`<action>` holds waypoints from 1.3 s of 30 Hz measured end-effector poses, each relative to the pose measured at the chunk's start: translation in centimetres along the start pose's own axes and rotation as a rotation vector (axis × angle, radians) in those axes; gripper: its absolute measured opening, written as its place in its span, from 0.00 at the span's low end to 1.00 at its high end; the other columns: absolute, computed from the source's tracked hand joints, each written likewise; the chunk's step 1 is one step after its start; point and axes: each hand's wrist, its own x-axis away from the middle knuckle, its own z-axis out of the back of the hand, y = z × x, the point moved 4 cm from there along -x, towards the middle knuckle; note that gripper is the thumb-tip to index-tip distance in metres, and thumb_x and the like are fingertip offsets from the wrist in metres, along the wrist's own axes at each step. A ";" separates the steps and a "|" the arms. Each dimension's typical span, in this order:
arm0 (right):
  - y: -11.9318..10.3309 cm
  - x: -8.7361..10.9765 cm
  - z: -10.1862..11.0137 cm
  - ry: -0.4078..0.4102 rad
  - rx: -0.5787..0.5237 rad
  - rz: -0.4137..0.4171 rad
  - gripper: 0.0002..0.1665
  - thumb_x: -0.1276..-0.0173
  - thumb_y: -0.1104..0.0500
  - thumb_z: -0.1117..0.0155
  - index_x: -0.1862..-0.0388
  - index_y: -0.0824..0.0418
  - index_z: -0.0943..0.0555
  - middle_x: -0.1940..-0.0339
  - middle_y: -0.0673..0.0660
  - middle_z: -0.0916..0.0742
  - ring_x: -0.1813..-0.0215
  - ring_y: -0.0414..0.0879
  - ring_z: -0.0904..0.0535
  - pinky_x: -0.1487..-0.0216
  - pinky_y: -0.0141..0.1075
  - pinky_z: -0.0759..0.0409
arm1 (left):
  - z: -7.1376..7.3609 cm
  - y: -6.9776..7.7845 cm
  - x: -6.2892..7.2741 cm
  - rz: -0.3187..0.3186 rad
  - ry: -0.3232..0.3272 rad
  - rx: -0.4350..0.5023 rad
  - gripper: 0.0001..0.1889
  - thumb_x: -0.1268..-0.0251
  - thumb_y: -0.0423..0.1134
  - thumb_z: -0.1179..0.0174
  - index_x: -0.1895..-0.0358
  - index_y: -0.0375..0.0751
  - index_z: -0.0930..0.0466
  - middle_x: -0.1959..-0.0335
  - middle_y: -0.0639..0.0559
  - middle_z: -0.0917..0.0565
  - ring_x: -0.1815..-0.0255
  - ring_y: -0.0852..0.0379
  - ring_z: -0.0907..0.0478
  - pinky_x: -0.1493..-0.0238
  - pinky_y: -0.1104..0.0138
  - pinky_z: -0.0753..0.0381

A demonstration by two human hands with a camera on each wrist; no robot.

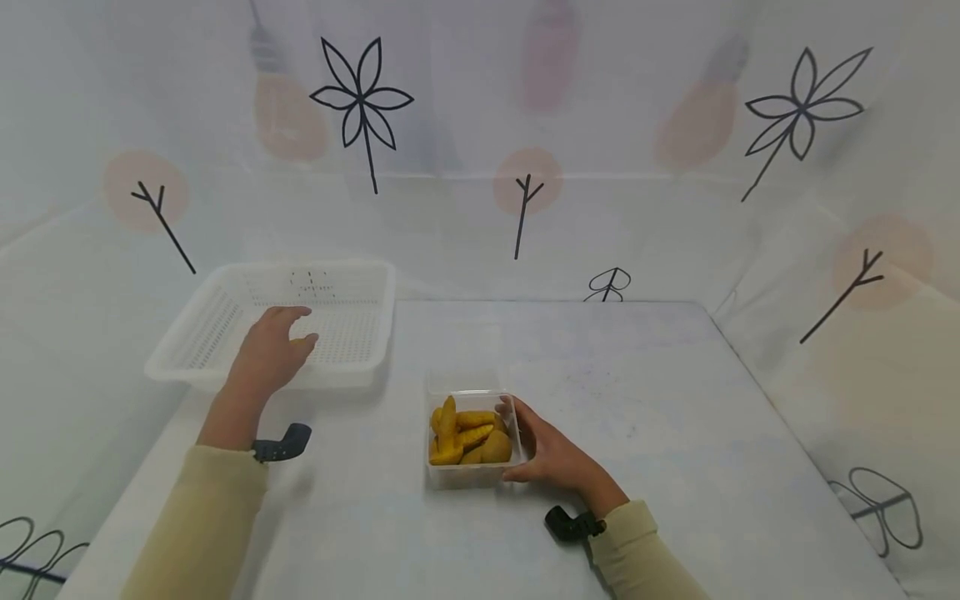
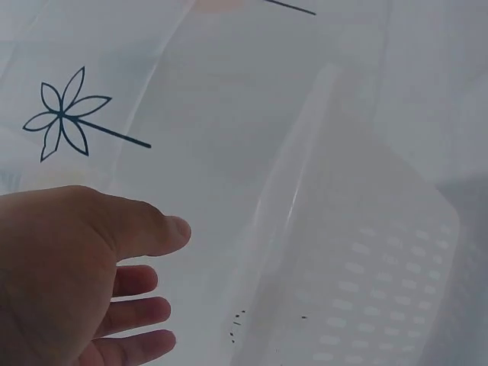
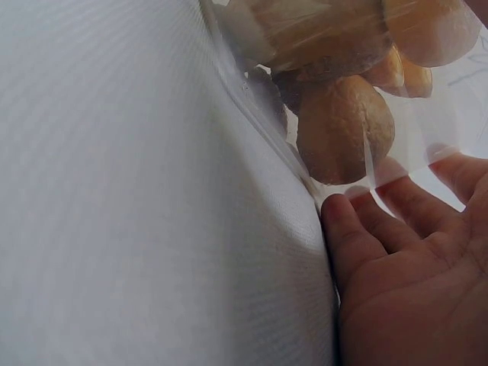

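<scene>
My left hand [image 1: 272,350] hangs over a white perforated plastic basket [image 1: 358,367], thumb and fingers spread apart. A small yellow patch shows beside its thumb in the head view. The left wrist view shows the thumb and fingers with nothing between them. On the table, my right hand [image 1: 551,454] grips the right side of a clear plastic box [image 1: 468,477], thumb at the front and fingers toward the back. Yellow elongated pieces [image 1: 447,433] and rounded brownish pieces [image 1: 496,447] lie in the box. The right wrist view shows fingertips at its clear wall and a rounded piece [image 3: 345,130] behind it.
The white table [image 1: 600,375] carries the basket at its far left corner and the box near the middle. A white cloth [image 1: 465,233] printed with plants hangs behind the table and along its sides. Dark wrist cameras sit on both wrists.
</scene>
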 end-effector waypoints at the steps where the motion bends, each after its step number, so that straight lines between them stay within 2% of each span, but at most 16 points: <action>1: 0.0 0.0 0.0 0.001 0.001 -0.001 0.67 0.50 0.51 0.21 0.20 0.47 0.56 0.22 0.52 0.39 0.21 0.52 0.45 0.25 0.53 0.44 | 0.0 0.3 0.1 -0.017 0.001 0.004 0.26 0.32 0.39 0.44 0.33 0.34 0.34 0.32 0.31 0.35 0.31 0.31 0.38 0.33 0.39 0.37; 7: -0.2 0.0 0.0 0.000 -0.006 -0.006 0.68 0.50 0.51 0.21 0.20 0.47 0.56 0.22 0.52 0.39 0.21 0.52 0.46 0.24 0.53 0.45 | -0.1 2.0 1.1 -0.090 -0.014 0.042 0.26 0.32 0.41 0.43 0.34 0.35 0.32 0.34 0.33 0.31 0.33 0.33 0.35 0.34 0.39 0.34; 14: -0.1 0.0 0.1 -0.002 -0.010 -0.008 0.68 0.50 0.51 0.21 0.20 0.49 0.56 0.22 0.53 0.39 0.21 0.53 0.46 0.24 0.54 0.45 | -0.6 3.7 2.1 -0.141 -0.014 0.079 0.25 0.32 0.43 0.43 0.35 0.36 0.31 0.36 0.34 0.28 0.41 0.35 0.26 0.43 0.44 0.24; 19: -0.1 0.0 0.1 -0.001 -0.005 -0.007 0.68 0.50 0.51 0.21 0.20 0.48 0.56 0.22 0.53 0.39 0.21 0.52 0.47 0.24 0.53 0.45 | -1.3 4.9 2.8 -0.139 -0.053 0.110 0.26 0.32 0.45 0.42 0.34 0.38 0.31 0.37 0.36 0.27 0.41 0.36 0.25 0.44 0.46 0.22; 27: -0.1 0.1 0.0 0.004 0.002 -0.012 0.67 0.50 0.50 0.21 0.21 0.41 0.56 0.22 0.51 0.39 0.21 0.51 0.47 0.24 0.52 0.45 | -2.8 6.4 3.8 -0.111 -0.139 0.118 0.28 0.33 0.50 0.41 0.33 0.42 0.31 0.36 0.39 0.26 0.42 0.39 0.23 0.46 0.48 0.19; 30: 0.0 0.1 0.0 0.003 -0.001 -0.015 0.67 0.50 0.50 0.21 0.21 0.40 0.56 0.22 0.51 0.39 0.20 0.50 0.47 0.24 0.51 0.46 | -3.2 7.0 4.2 -0.124 -0.171 0.130 0.28 0.33 0.51 0.42 0.33 0.42 0.31 0.36 0.40 0.26 0.42 0.40 0.22 0.46 0.48 0.19; 35: 0.1 0.1 0.0 0.003 -0.005 -0.010 0.67 0.50 0.50 0.21 0.21 0.43 0.56 0.22 0.51 0.39 0.20 0.50 0.47 0.24 0.51 0.46 | -3.6 8.0 4.7 -0.146 -0.203 0.141 0.29 0.34 0.51 0.41 0.33 0.43 0.30 0.37 0.40 0.24 0.43 0.40 0.22 0.47 0.49 0.18; 39: 0.1 0.1 0.1 0.002 0.000 -0.010 0.68 0.50 0.50 0.21 0.21 0.44 0.56 0.22 0.51 0.39 0.21 0.50 0.47 0.24 0.52 0.45 | -4.0 9.0 5.1 -0.133 -0.235 0.128 0.29 0.35 0.53 0.40 0.34 0.46 0.29 0.38 0.43 0.23 0.43 0.43 0.22 0.48 0.51 0.17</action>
